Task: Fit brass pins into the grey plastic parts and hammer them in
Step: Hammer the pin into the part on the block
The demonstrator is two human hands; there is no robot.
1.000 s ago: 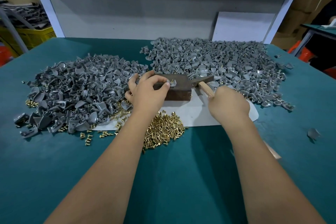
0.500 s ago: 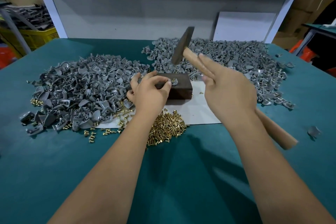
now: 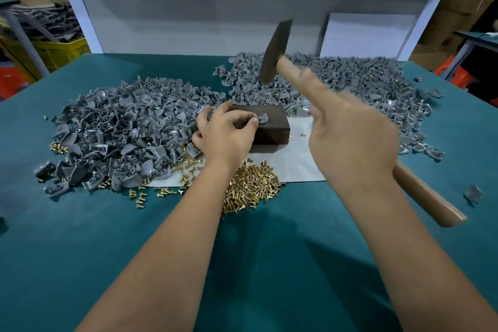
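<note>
Right hand gripping raised hammer — blurred, left hand seemingly pinching grey part

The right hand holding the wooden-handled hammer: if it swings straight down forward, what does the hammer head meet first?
Probably the small grey plastic part on the dark metal block, pinched by the left hand; depth is unclear.

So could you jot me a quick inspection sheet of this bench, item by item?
Surface: teal table with a white sheet.
Job's things: grey part on a dark block; brass pins heaped; grey piles left and right.
Clutter: stray pins, lone part.
Hands: left hand pinches the part; right hand holds the hammer raised.
Cables: nothing seen.
Surroundings: yellow crate, white board.
</note>
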